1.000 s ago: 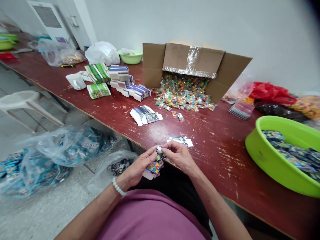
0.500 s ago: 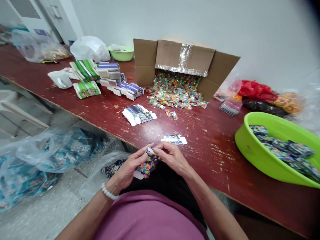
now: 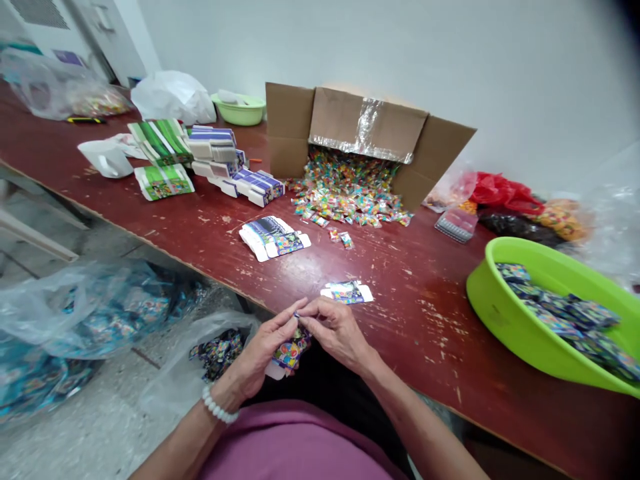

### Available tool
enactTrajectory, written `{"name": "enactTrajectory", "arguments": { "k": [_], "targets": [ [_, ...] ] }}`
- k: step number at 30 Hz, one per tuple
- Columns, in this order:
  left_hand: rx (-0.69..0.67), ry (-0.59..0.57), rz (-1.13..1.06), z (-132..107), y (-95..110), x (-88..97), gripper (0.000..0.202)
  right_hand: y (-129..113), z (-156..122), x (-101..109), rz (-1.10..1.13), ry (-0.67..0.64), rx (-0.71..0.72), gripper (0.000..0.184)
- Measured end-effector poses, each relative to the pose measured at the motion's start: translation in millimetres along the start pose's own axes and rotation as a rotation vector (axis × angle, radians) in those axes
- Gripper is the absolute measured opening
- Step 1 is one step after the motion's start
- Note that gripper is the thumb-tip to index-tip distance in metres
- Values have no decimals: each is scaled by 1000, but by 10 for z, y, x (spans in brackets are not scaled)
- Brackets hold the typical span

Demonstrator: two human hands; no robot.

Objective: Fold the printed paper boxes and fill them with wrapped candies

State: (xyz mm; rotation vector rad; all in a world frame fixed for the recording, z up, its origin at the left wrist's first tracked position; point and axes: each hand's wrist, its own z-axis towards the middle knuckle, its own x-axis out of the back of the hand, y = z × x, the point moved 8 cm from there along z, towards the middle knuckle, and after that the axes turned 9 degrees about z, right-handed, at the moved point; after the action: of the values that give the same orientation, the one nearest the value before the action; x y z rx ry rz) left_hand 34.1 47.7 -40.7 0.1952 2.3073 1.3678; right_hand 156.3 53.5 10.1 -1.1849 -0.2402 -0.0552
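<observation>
Head view: both hands work just off the near edge of the bench, over the lap. Left hand, bead bracelet at the wrist, grips a small printed carton from below; right hand pinches its top flap, fingertips of both meeting there. One flat carton blank lies on the bench just beyond the right hand. Further back, a short stack of blanks. Wrapped candies spill from a tipped cardboard box. Green basin to the right, holding filled cartons.

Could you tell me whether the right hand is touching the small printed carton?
Touching. The head view shows the right hand pinching the top end of the small printed carton, which the left hand grips from the side.
</observation>
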Motion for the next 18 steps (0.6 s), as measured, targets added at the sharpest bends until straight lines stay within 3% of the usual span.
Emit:
{"name": "enactTrajectory", "arguments": {
  "k": [4, 7, 8, 10, 13, 15, 18],
  "targets": [
    [5, 18, -54, 29, -4, 65, 49, 1, -82, -176, 46, -29, 24, 19],
    [51, 6, -103, 68, -127, 101, 54, 222, 48, -103, 74, -71, -110, 20],
    [48, 8, -118, 75, -175, 114, 53, 355, 156, 26, 49, -52, -189, 19],
    [42, 12, -136, 66, -300, 136, 47, 660, 414, 576, -145, 217, -376, 19],
    [125, -26, -129, -10, -572, 150, 39, 969, 851, 1250, -257, 417, -451, 29],
    [190, -55, -103, -74, -719, 221, 38, 1159, 1044, 1525, -289, 487, -500, 25],
    [156, -73, 121, -120, -714, 497, 40, 1387, 1137, 1657, -291, 534, -561, 17]
  ]
}}
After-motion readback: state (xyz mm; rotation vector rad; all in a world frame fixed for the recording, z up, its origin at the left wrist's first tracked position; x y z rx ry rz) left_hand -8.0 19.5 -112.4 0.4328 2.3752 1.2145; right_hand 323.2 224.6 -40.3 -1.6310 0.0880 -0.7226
